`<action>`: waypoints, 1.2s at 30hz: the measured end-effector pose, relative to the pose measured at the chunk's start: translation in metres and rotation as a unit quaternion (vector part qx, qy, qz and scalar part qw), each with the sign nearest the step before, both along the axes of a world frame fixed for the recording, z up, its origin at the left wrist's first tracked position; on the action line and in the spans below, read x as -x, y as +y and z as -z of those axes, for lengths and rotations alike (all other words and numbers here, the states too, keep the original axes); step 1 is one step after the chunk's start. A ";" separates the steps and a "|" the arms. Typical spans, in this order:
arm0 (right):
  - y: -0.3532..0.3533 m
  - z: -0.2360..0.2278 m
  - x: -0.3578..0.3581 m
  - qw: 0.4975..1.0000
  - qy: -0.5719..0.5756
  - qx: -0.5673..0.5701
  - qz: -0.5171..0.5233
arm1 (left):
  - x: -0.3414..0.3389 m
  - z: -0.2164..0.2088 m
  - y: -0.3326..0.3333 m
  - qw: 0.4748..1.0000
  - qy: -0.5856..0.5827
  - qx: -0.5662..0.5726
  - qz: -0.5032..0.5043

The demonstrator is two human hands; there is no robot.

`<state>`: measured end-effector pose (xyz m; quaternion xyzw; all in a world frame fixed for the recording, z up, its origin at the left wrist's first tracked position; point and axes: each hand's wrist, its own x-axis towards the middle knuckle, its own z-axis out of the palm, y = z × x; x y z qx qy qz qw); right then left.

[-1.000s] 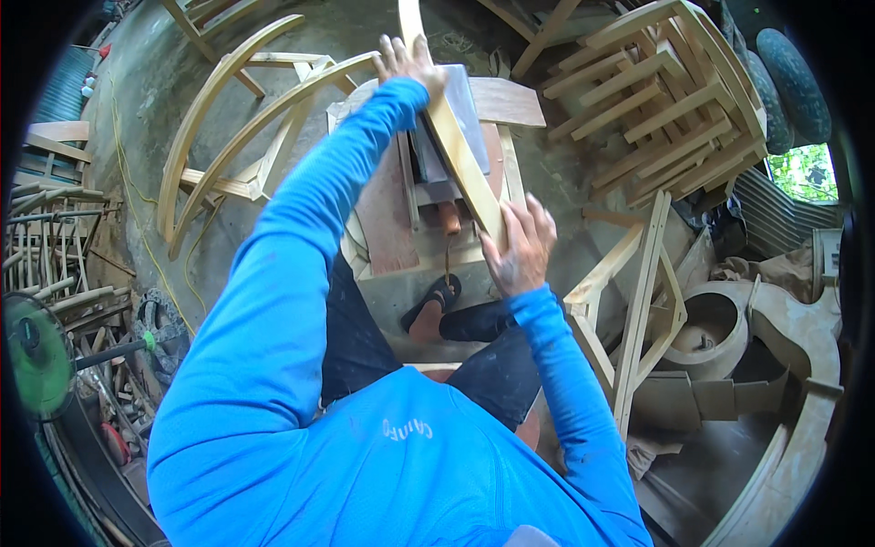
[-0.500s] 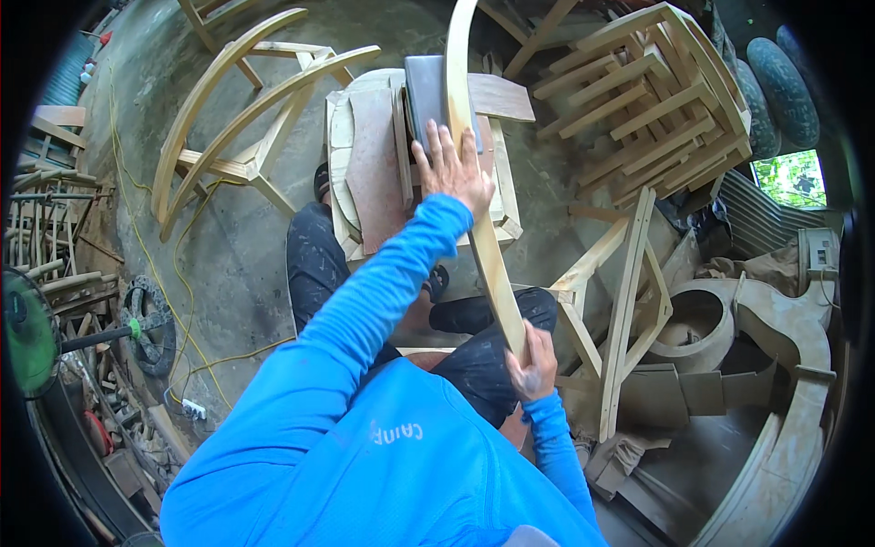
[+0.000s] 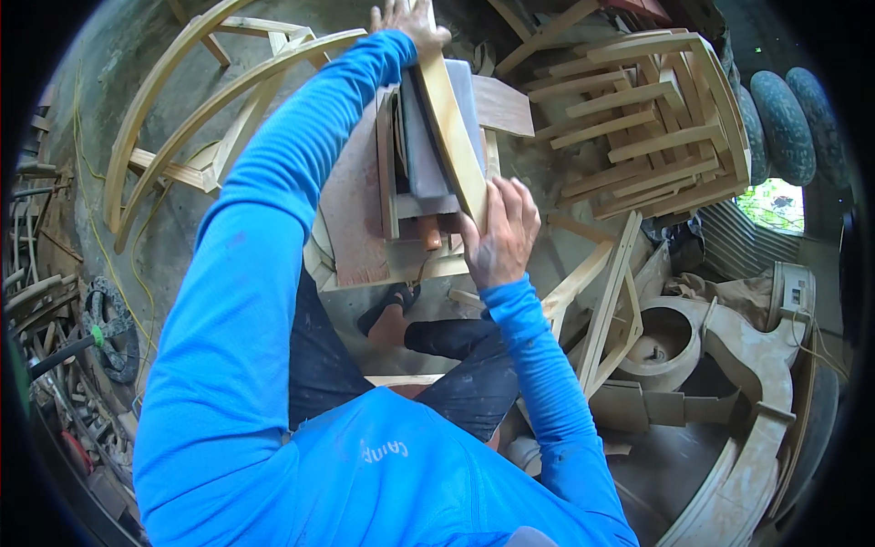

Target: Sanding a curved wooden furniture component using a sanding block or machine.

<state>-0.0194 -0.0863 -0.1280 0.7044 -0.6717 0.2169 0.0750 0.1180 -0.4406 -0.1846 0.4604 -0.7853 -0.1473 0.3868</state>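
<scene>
Curved wooden bar (image 3: pixel 454 137) over the grey slab (image 3: pixel 427 169): right hand (image 3: pixel 501 235) grasps its near end; whether the left hand (image 3: pixel 413 25), farther, grips, I can't tell. I'd press evenly.

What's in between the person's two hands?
A long, pale, slightly curved piece of wood stretches between the left hand and the right hand; the head view shows it.

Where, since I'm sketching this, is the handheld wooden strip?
In the head view, upper centre: the wooden strip runs between the left hand and right hand.
</scene>
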 end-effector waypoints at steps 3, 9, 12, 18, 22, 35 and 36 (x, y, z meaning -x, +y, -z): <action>-0.050 0.003 -0.005 0.999 0.024 0.018 -0.014 | -0.018 -0.017 -0.050 0.995 -0.001 -0.081 0.051; -0.120 0.015 -0.004 0.996 0.061 0.057 0.000 | 0.004 -0.061 -0.096 0.984 -0.088 -0.150 -0.038; -0.126 0.019 0.010 0.994 0.095 0.050 0.023 | 0.007 -0.020 -0.128 0.982 0.080 -0.087 0.147; -0.081 0.019 0.033 0.995 0.094 0.013 0.029 | 0.053 -0.024 -0.087 0.918 -0.378 -0.072 0.100; -0.021 0.012 0.019 0.997 0.080 -0.005 0.006 | 0.017 -0.030 -0.015 0.977 -0.142 -0.111 -0.117; 0.341 0.003 0.073 0.930 -0.211 -0.283 0.106 | 0.031 -0.029 0.386 0.981 -0.144 -0.113 -0.061; 0.364 0.001 0.075 0.913 -0.241 -0.317 0.085 | 0.027 -0.032 0.411 0.977 -0.147 -0.151 -0.032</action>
